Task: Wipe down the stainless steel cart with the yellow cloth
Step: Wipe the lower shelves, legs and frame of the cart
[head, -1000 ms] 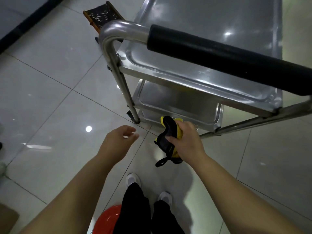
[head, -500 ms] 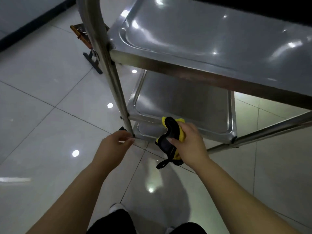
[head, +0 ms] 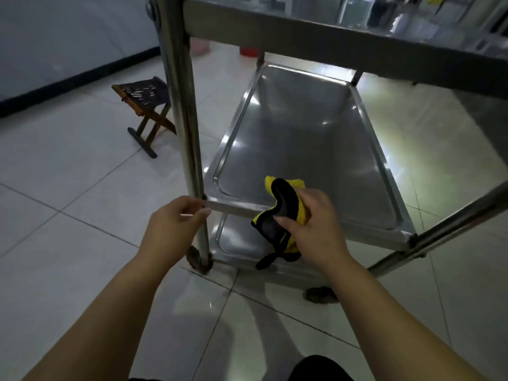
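The stainless steel cart point(head: 302, 127) stands right in front of me, and I look under its top shelf onto the bare middle shelf. My right hand point(head: 316, 224) grips the bunched yellow cloth point(head: 301, 215), which has a black trim and a dangling black loop. It holds the cloth at the front rim of the middle shelf. My left hand point(head: 173, 224) is at the front left post point(head: 187, 133), where thumb and fingers pinch the corner of the middle shelf. The bottom shelf is mostly hidden below.
A small folding stool point(head: 145, 105) stands on the tiled floor left of the cart. Cart casters point(head: 199, 259) sit near my feet. A wall with a dark baseboard point(head: 68, 81) runs along the left. A red object point(head: 248, 50) lies far behind the cart.
My view has dropped from above the top shelf to below it. My left hand has reached the front left post. My right hand has brought the cloth up to the middle shelf's front rim.
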